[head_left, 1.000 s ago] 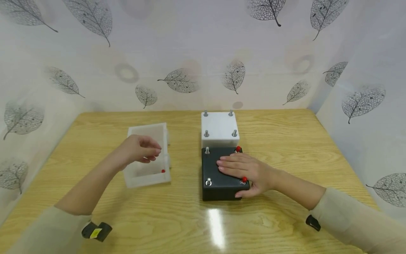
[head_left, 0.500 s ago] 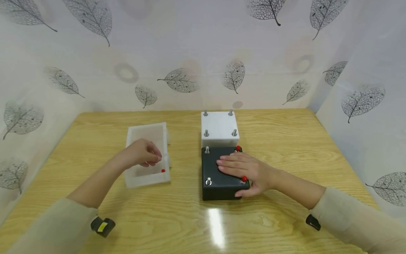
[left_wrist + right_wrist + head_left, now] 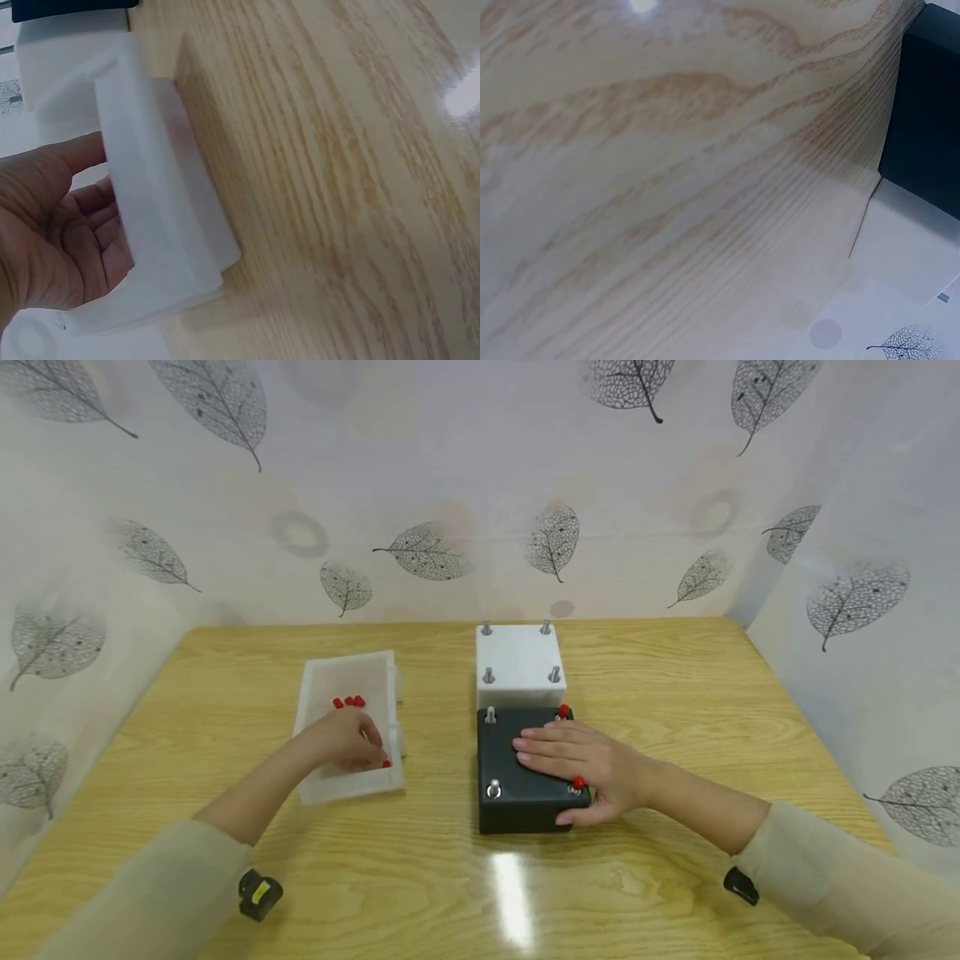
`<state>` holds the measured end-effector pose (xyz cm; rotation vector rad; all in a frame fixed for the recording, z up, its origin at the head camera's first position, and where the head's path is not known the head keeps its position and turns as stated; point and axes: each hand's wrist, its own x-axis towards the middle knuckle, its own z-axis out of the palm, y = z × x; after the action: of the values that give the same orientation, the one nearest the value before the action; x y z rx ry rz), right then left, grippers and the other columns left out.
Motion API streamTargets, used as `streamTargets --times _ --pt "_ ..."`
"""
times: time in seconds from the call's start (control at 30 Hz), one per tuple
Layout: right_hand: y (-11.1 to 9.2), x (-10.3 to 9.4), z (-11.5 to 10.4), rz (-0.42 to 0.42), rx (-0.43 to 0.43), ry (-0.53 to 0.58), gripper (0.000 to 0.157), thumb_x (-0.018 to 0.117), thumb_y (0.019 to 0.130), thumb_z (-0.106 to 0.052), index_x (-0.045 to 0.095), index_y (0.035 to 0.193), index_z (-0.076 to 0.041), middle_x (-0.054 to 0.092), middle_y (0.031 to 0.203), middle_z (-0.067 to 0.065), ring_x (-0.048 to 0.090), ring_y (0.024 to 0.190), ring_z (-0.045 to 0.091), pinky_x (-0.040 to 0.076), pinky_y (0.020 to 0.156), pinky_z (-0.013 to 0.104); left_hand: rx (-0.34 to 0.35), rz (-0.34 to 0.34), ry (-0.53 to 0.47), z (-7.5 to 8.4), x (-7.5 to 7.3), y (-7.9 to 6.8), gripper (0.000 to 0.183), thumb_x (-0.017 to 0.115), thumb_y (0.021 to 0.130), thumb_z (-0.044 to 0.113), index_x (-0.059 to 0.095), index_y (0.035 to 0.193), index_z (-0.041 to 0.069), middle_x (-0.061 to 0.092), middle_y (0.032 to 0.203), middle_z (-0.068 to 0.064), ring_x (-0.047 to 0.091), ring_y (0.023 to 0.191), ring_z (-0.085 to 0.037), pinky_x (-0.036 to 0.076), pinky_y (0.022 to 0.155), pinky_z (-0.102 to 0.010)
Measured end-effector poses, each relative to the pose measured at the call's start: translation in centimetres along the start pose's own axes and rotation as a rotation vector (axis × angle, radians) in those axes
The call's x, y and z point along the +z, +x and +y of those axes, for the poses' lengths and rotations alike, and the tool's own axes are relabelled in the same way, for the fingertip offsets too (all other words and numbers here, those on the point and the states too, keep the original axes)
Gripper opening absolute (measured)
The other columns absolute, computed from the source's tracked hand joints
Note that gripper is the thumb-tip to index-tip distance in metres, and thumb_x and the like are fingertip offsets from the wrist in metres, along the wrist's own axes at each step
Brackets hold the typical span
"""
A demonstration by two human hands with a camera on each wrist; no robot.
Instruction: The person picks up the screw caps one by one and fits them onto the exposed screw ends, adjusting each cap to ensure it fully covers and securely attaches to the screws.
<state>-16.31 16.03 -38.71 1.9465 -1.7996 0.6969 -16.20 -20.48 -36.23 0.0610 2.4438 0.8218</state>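
Note:
In the head view my left hand (image 3: pixel 341 739) reaches down into a white tray (image 3: pixel 348 789). Its fingertips are right at a small red cap (image 3: pixel 387 764) in the near right corner. From the left wrist, thumb and fingers stand apart, their tips hidden behind the tray wall (image 3: pixel 150 172). Three more red caps (image 3: pixel 349 702) lie farther back in the tray. My right hand (image 3: pixel 577 760) rests on a black box (image 3: pixel 502 756), fingers straight across its top and thumb at the near right side. Metal posts rise at the box's corners; red caps (image 3: pixel 578 782) cover the two right-hand ones.
A white box (image 3: pixel 517 656) with several metal posts stands directly behind the black one. The wooden table (image 3: pixel 420 877) ends at a leaf-printed curtain (image 3: pixel 480 460) at the back and sides. Bare tabletop separates the tray from the boxes.
My left hand has come down and nearer inside the tray, to the red cap in the corner. Three red caps behind it have come into sight. The right hand stays put.

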Motion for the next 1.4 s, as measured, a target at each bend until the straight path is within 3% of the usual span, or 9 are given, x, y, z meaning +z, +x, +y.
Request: streamTargets --times 0.17,0.37,0.5,0.83,0.93,1.13,1.23,1.4 --pt "0.1 0.0 0.1 0.002 -0.01 -0.004 0.07 0.065 0.085 -0.046 0.051 0.131 0.006 0.049 0.138 0.018 0.045 0.128 0.032 0.032 0.11 0.039 -0.001 -0.002 0.054 -0.3 0.6 0.5 0.021 0.075 0.079 0.02 0.065 0.085 0.003 0.064 0.07 -0.002 0.058 0.063 -0.011 0.05 0.054 -0.024" --pt "0.1 0.0 0.1 0.006 -0.016 -0.021 0.07 0.065 0.085 -0.046 0.052 0.13 0.006 0.05 0.137 0.019 0.047 0.127 0.032 0.033 0.109 0.039 0.056 0.012 0.107 -0.5 1.0 0.9 0.015 0.074 0.08 0.016 0.066 0.082 0.004 0.064 0.07 -0.002 0.057 0.061 -0.01 0.049 0.055 -0.023" --pt "0.1 0.0 0.0 0.003 -0.012 -0.022 0.07 0.065 0.084 -0.046 0.052 0.13 0.006 0.05 0.137 0.019 0.046 0.127 0.032 0.033 0.11 0.04 0.093 0.007 0.117 -0.4 1.2 1.0 0.01 0.072 0.08 0.013 0.066 0.078 0.005 0.061 0.065 -0.001 0.052 0.057 -0.009 0.044 0.053 -0.022" --pt "0.0 0.0 0.0 -0.002 -0.004 -0.021 0.07 0.066 0.084 -0.046 0.052 0.13 0.005 0.049 0.138 0.018 0.045 0.128 0.031 0.031 0.111 0.039 0.109 -0.034 0.121 -0.1 1.0 0.9 0.008 0.069 0.08 0.011 0.066 0.076 0.005 0.056 0.062 0.001 0.048 0.058 -0.01 0.042 0.054 -0.022" --pt "0.0 0.1 0.0 0.004 -0.009 -0.024 0.07 0.064 0.085 -0.046 0.052 0.13 0.005 0.05 0.137 0.019 0.045 0.128 0.031 0.031 0.111 0.039 0.133 0.005 0.134 0.0 0.9 0.8 0.006 0.068 0.079 0.009 0.067 0.08 0.004 0.062 0.072 -0.003 0.053 0.068 -0.015 0.046 0.061 -0.027" --pt "-0.1 0.2 0.0 0.01 -0.01 -0.025 0.069 0.063 0.086 -0.046 0.052 0.13 0.005 0.05 0.137 0.019 0.046 0.128 0.032 0.032 0.11 0.039 0.127 0.16 0.252 -0.2 1.2 1.0 0.015 0.059 0.081 0.005 0.066 0.092 -0.001 0.067 0.094 -0.013 0.061 0.088 -0.027 0.052 0.076 -0.042" --pt "-0.2 0.1 0.0 0.008 -0.006 -0.027 0.069 0.063 0.086 -0.047 0.052 0.13 0.005 0.05 0.138 0.019 0.045 0.128 0.032 0.032 0.11 0.04 0.109 0.198 0.276 -0.1 1.5 1.0 0.011 0.06 0.084 0.007 0.065 0.091 0.0 0.066 0.091 -0.011 0.061 0.084 -0.025 0.052 0.073 -0.041" --pt "-0.1 0.1 0.0 0.003 -0.003 -0.024 0.069 0.062 0.087 -0.047 0.052 0.13 0.006 0.049 0.138 0.019 0.046 0.128 0.032 0.032 0.11 0.04 0.138 0.183 0.212 -0.2 1.4 1.1 0.007 0.062 0.082 0.007 0.063 0.086 0.0 0.064 0.082 -0.009 0.056 0.073 -0.02 0.049 0.065 -0.033"
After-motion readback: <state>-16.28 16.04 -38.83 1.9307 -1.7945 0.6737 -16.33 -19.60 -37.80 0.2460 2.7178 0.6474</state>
